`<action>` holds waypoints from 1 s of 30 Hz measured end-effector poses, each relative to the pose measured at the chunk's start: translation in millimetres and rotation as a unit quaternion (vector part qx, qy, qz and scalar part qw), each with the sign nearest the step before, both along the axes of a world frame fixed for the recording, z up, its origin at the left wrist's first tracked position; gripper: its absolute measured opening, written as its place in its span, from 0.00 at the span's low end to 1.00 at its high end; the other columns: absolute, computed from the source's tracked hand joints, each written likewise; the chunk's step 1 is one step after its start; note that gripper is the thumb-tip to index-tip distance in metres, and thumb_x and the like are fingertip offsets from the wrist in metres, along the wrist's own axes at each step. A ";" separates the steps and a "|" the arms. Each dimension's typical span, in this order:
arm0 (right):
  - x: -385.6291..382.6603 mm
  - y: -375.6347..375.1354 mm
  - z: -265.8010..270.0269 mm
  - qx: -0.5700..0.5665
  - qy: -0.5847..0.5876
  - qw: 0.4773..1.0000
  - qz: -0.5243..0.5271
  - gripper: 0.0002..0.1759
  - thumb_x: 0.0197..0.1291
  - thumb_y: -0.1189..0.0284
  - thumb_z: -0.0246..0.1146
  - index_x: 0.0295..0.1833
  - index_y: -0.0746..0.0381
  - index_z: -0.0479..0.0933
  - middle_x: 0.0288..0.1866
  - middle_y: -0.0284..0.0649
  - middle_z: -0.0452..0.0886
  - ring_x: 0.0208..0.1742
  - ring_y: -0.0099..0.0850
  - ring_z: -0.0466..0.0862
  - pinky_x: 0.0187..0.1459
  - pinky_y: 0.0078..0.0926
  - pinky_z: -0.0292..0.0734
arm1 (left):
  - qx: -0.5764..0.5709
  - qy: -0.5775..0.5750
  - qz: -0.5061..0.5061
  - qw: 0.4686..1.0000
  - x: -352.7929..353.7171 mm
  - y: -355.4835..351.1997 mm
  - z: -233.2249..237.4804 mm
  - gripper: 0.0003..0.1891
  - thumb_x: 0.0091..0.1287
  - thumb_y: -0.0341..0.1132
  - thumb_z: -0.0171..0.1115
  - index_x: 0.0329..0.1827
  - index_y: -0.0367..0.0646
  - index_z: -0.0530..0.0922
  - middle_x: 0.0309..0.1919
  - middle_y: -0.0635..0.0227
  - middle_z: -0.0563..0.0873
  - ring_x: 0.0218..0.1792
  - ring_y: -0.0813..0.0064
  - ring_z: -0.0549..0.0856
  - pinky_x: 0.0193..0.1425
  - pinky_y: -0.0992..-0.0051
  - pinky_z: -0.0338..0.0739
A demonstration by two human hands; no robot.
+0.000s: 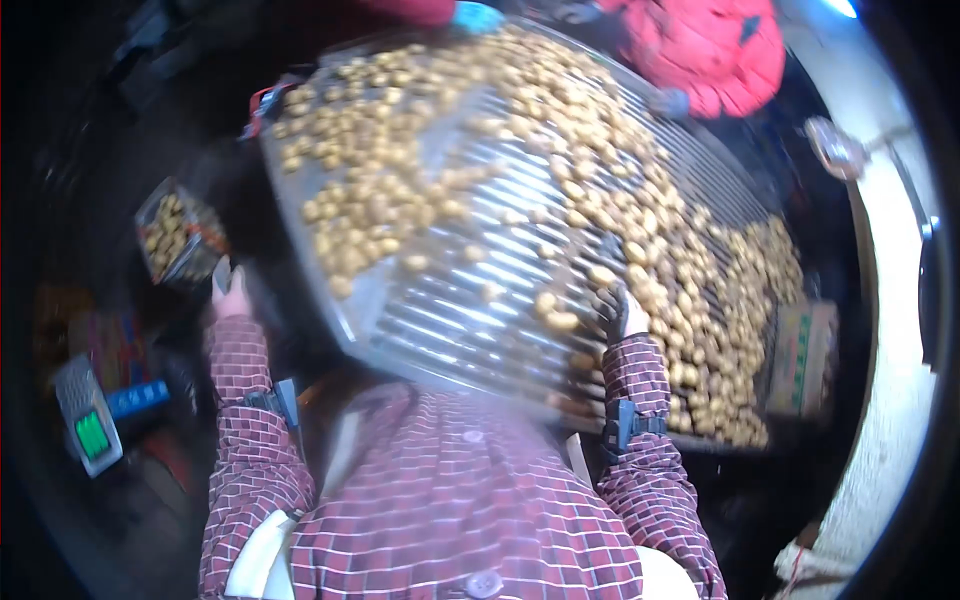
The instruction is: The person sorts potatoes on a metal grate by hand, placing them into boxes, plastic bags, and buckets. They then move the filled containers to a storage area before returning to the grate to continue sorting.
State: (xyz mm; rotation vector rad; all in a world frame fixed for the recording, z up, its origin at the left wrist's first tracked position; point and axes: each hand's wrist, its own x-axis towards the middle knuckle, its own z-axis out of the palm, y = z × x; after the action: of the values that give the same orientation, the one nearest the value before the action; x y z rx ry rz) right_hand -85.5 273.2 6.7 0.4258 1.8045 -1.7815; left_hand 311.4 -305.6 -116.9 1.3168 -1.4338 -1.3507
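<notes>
My right hand (614, 308), in a dark glove, rests among the potatoes (660, 290) on the slatted metal sorting table (440, 330). Its fingers are blurred, and whether they grip a potato cannot be made out. Out to the left, beyond the table's edge, my left hand (230, 290) reaches toward a clear container of potatoes (182, 235). A grey shape shows at its fingers, but motion blur hides whether it is held. More potatoes (370, 190) lie on the table's left part.
A person in a red jacket (700, 50) stands at the far right side of the table, a gloved hand on its edge. Another person's teal glove (478, 17) is at the far edge. A carton (802, 360) stands right; a scale (90, 415) with green display lies left.
</notes>
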 end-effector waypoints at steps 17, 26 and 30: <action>125.3 28.2 -34.1 0.287 0.169 0.941 0.060 0.19 0.60 0.69 0.62 0.56 0.63 0.78 0.52 0.47 0.82 0.54 0.38 0.82 0.58 0.33 0.75 | -0.383 -0.231 -0.763 0.467 -332.7 403.9 94.8 0.30 0.50 0.45 0.70 0.59 0.51 0.75 0.61 0.54 0.72 0.64 0.52 0.69 0.67 0.50 0.63; 31.9 -3.3 38.5 0.262 0.088 0.956 0.097 0.20 0.61 0.67 0.61 0.58 0.61 0.77 0.54 0.49 0.81 0.59 0.42 0.79 0.63 0.34 0.73 | -0.332 -0.227 -0.656 0.638 -314.1 344.4 76.9 0.26 0.45 0.42 0.72 0.50 0.46 0.78 0.59 0.57 0.74 0.64 0.54 0.71 0.68 0.57 0.66; -20.9 -8.3 8.9 0.363 0.349 0.856 0.122 0.25 0.57 0.70 0.61 0.62 0.58 0.74 0.63 0.49 0.74 0.65 0.45 0.73 0.68 0.38 0.68 | -0.244 -0.093 -0.598 0.758 -318.3 305.3 103.1 0.23 0.51 0.29 0.70 0.52 0.42 0.76 0.56 0.56 0.78 0.57 0.59 0.78 0.65 0.63 0.71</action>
State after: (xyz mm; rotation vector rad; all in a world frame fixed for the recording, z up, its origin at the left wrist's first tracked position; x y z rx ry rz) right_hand -106.4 264.9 15.6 -0.2337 2.8838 -1.0661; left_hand -6.8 -0.3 -13.9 0.0370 -2.7407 -1.3485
